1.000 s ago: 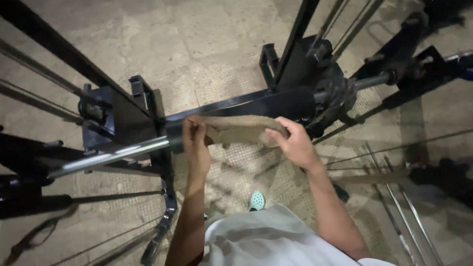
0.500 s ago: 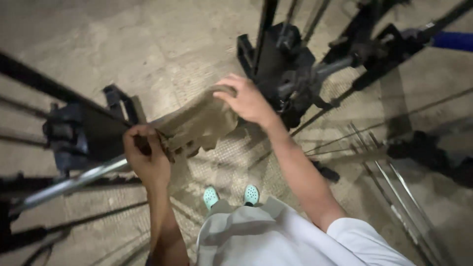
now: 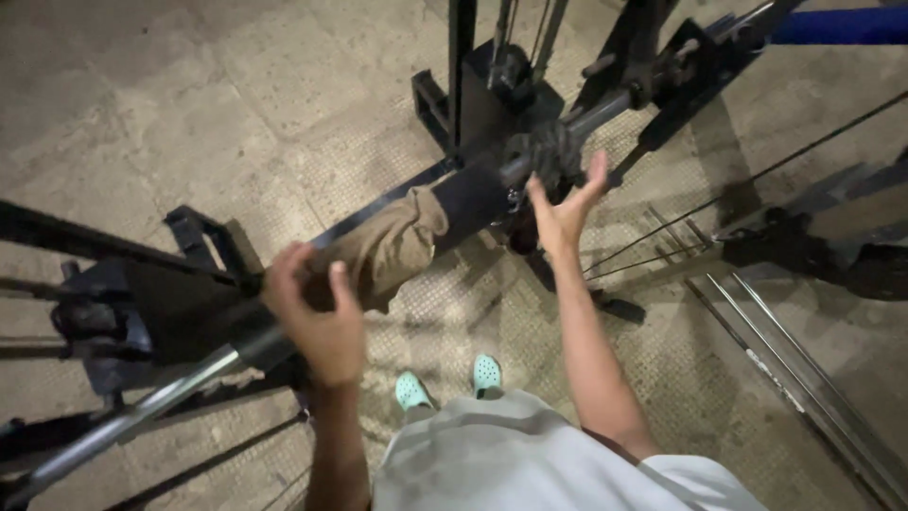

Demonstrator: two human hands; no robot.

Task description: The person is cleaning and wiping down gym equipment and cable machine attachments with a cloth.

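While the left hand (image 3: pixel 317 317) closes its fingers on the near end of the tan pad (image 3: pixel 392 248) wrapped round the steel bar (image 3: pixel 142 407), the right hand (image 3: pixel 565 210) hovers beyond the pad's dark far end, fingers spread wide, gripping nothing.

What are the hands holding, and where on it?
The left hand grips the near end of a tan pad wrapped around the metal bar. The right hand is open, holding nothing.
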